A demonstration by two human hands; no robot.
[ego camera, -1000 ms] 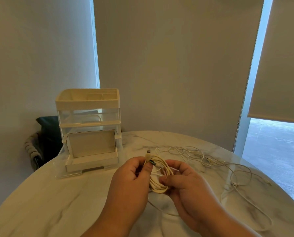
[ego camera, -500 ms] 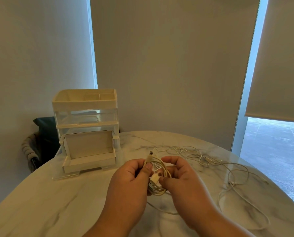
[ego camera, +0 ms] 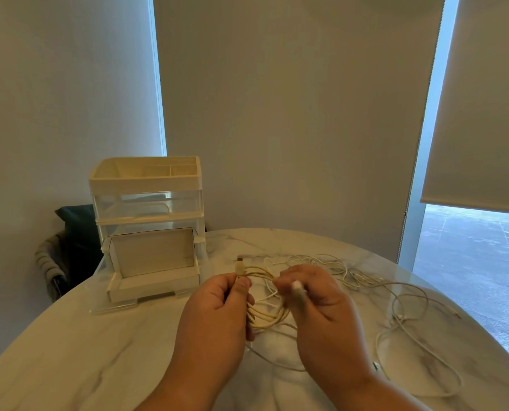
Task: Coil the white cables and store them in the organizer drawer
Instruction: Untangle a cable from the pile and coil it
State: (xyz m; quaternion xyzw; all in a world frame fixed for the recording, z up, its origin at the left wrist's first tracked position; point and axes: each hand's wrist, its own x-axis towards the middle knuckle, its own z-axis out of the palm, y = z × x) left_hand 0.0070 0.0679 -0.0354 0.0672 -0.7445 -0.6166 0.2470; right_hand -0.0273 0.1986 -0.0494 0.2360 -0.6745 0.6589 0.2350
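White cable coil [ego camera: 266, 314] hangs between both hands, over the surface [ego camera: 69, 351]. Left hand [ego camera: 214, 318] pinches the loops under its thumb, one plug [ego camera: 240, 266] poking up past it; right hand [ego camera: 321, 318] pinches the blurred free end [ego camera: 297, 289]. If the left thumb loosens, the loops likely spring apart. Loose cables [ego camera: 401, 298] beyond the right hand could snag the tail. Open drawer [ego camera: 155, 274] waits beyond the left hand.

Open drawer [ego camera: 155, 287] (cable tangle [ego camera: 355, 275] rightward)
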